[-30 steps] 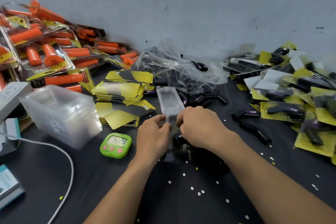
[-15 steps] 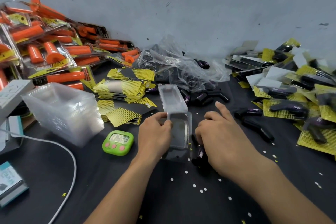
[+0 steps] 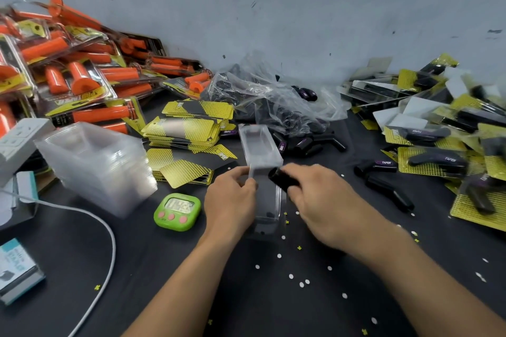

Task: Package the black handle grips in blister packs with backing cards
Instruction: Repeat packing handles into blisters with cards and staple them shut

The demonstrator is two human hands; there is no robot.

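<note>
Black table (image 3: 63,252), green timer (image 3: 177,212), yellow backing cards (image 3: 189,128)

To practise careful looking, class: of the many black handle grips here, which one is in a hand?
The black grip held by the right hand, at the clear blister that the left hand holds; all others lie untouched.

The person shows two bare forearms, the left forearm (image 3: 175,290) and the right forearm (image 3: 410,268), uncovered up to the lower edge of the view. The left grip (image 3: 231,205) and the right grip (image 3: 323,205) are bare too, and the right one looks a little blurred.
</note>
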